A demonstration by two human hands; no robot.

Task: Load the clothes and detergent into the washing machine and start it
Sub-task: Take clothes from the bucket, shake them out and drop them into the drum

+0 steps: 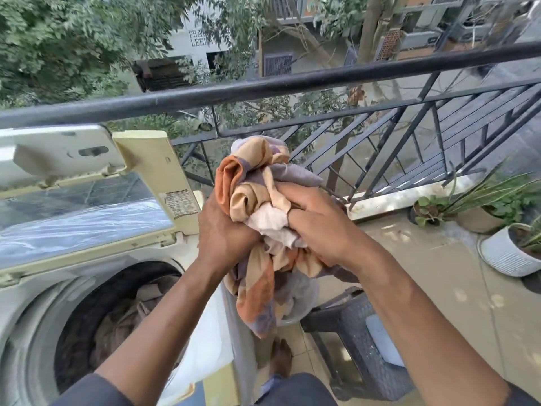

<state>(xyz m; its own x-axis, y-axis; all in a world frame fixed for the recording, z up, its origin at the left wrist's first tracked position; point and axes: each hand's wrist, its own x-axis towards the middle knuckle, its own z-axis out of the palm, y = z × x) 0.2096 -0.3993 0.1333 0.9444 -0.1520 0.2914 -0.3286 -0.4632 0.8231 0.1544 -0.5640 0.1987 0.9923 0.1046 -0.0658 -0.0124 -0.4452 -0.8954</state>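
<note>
The washing machine (35, 288) is cut off at the left edge; its drum's (96, 317) contents are indistinct.

You have two hands in view, a left hand (225, 230) and a right hand (319, 221), both on one bundled patterned cloth (257, 183). There is one washing machine (35, 291), with one lid (87, 206) raised and one open drum (96, 291) with clothes (123, 326) lying in it; you cannot count those pieces. One dark stool (360, 341) stands to your right. Along the balcony edge you have three plant pots (503, 256) and one black railing (263, 86). One bare foot (281, 358) shows below.
</note>
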